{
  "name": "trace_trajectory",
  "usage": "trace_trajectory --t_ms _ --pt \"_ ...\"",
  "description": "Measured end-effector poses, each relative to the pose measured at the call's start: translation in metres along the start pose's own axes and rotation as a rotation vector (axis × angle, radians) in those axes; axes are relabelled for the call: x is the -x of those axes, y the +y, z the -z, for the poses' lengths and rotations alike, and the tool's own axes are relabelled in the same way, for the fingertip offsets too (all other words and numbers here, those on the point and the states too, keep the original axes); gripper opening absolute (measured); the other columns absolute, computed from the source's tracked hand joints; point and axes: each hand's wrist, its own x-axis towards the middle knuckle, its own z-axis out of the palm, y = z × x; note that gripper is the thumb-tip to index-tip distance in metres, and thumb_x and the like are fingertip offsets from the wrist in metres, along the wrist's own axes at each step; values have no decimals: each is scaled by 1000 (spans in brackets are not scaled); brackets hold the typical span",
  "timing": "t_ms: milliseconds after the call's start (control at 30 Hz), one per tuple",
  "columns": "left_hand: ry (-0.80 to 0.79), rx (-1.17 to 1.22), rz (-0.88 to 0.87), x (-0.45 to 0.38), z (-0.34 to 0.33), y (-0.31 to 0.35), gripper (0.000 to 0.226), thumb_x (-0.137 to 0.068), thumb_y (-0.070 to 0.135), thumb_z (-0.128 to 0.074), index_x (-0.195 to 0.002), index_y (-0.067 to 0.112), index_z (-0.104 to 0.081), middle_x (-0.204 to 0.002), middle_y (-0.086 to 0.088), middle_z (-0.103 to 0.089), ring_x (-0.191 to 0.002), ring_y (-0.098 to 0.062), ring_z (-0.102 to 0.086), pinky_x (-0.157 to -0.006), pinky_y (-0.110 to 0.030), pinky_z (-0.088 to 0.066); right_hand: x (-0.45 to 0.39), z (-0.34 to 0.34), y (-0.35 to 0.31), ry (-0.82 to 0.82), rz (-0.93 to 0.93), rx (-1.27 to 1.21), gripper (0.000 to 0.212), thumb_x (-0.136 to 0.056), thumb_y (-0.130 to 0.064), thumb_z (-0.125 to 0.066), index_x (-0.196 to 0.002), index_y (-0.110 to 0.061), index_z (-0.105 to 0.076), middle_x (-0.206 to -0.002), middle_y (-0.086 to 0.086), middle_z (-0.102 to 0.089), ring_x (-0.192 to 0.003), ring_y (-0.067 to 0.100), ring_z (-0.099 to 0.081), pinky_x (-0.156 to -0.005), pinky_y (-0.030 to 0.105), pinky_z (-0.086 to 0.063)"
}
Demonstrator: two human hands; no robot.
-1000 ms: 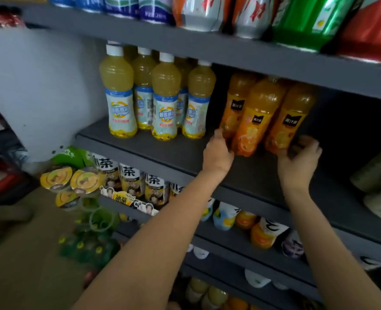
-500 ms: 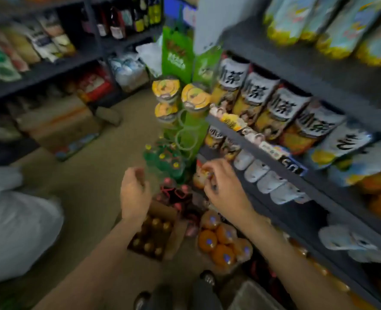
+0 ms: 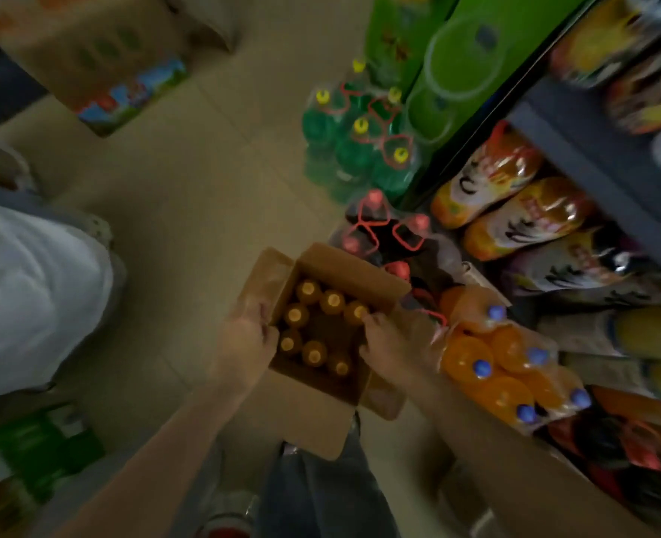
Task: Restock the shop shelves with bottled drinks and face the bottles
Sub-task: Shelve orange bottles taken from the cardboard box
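Beige shop floor is seen from above, frame blurred. Open cardboard box sits on the floor, flaps folded out, just beside the shelving at right. Orange-capped bottles stand upright inside the box; eight caps are visible, with a dark gap in the middle of the group.

Left hand is placed at the box's left edge, fingers curled over the rim next to the left flap; the left grip looks closed on the box wall, though blur limits certainty. Right hand is at the box's right edge, fingertips touching the nearest bottle cap; whether that grip is closed on the bottle cannot be told.

Shrink-wrapped pack of orange bottles with blue caps lies just right of the box. Pack of dark bottles with red caps is behind the box, pack of green bottles with yellow caps further back. Large orange-and-white labelled bottles lie on the lowest shelf. White bag is at far left, well apart from the box.
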Motion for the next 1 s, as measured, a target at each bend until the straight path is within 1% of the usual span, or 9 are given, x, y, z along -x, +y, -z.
trace_trajectory --t_ms 133,267,433,567,700,800,900,933,1000 --pt "-84 -77 -109 -49 -79 -36 34 -91 14 -52 -123 20 -43 -107 7 -53 -95 -8 -55 -78 -15 -37 -94 -73 7 -26 18 155 37 -96 -12 -38 -132 -5 -39 -137 19 -37 -123 32 -39 -104 39 -33" --pt "-95 -35 -157 -76 -130 -66 38 -89 14 -54 -125 19 -43 -114 8 -52 -101 -7 -55 -84 -18 -41 -149 -110 14 -125 -60 451 54 -91 -8 -49 -141 -6 -28 -144 23 -23 -128 39 -33 -106 43 -32" --pt "-62 -10 -171 -77 -146 -82 39 -87 11 -57 -124 18 -46 -110 7 -53 -97 -6 -56 -79 -13 -39 -138 -123 13 -94 12 368 56 -86 0 -56 -136 -10 -34 -136 17 -32 -120 33 -42 -94 37 -45" --pt "-188 76 -159 -59 -129 -63 55 -84 13 -63 -133 18 -38 -128 2 -49 -113 -10 -50 -96 -24 -43 -83 -67 1 -112 108 53 43 -80 -16 -68 -118 -12 -49 -118 6 -45 -107 25 -52 -84 32 -45" --pt "-442 155 -141 -51 -106 -37 90 -73 30 -76 -142 32 -18 -144 5 -34 -134 -17 -32 -110 -44 -31 -24 38 -15 53 315 -171 30 -67 -24 -78 -86 -14 -58 -84 -5 -54 -77 11 -52 -62 21 -36" --pt "-284 409 -90 -49 -93 -20 77 -64 28 -83 -123 38 -35 -114 9 -55 -110 -13 -52 -95 -36 -42 -6 88 -26 101 449 -397 24 -68 -23 -79 -81 -13 -62 -73 -2 -61 -65 11 -55 -57 24 -42" --pt "-35 456 38 -46 -83 -16 58 -65 22 -82 -109 31 -45 -88 15 -53 -87 -10 -55 -79 -28 -41 -21 89 -24 42 342 -1022 23 -92 -20 -55 -94 2 -61 -74 16 -60 -59 21 -56 -52 26 -43" --pt "8 482 104 -46 -82 -19 58 -65 22 -82 -112 27 -49 -87 13 -54 -89 -14 -56 -79 -29 -42 -33 76 -21 44 262 -1081 25 -96 -20 -47 -97 1 -60 -76 16 -61 -60 23 -59 -53 25 -46" --pt "34 536 226 -47 -82 -30 62 -65 23 -82 -119 21 -51 -91 7 -57 -94 -18 -57 -81 -31 -44 -63 32 -13 120 164 -745 22 -98 -17 -43 -101 -7 -61 -86 12 -65 -74 24 -65 -66 32 -52"
